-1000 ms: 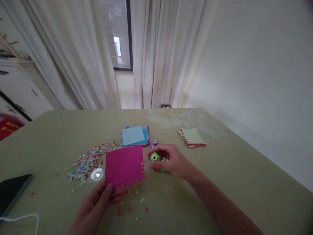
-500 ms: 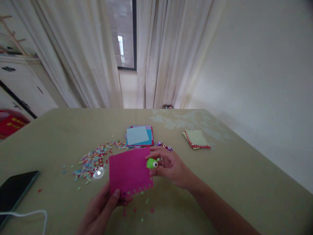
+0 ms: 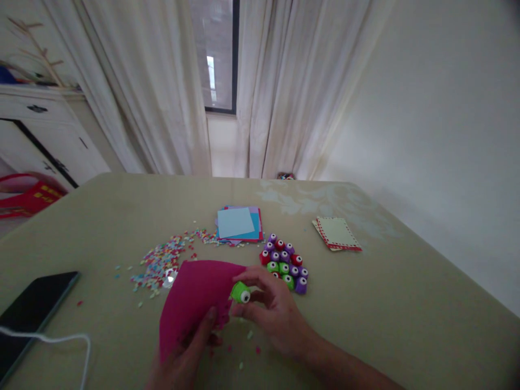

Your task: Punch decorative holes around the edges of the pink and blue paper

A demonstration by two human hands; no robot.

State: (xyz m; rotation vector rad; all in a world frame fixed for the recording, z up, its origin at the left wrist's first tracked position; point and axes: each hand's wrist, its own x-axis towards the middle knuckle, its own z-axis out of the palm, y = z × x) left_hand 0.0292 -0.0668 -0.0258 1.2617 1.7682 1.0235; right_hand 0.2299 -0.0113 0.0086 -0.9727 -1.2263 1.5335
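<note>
Magenta paper point(image 3: 203, 287), curved, grasped by left fingers point(image 3: 206, 325), green punch point(image 3: 240, 292) pinched in right fingers point(image 3: 254, 311) at its three o'clock, clustered punches point(image 3: 285, 256) at two, paper stack point(image 3: 235, 222) at one.

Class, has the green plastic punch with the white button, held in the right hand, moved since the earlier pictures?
Yes. The green plastic punch has moved left and towards the viewer, judged against the square stack of coloured paper sheets.
</note>
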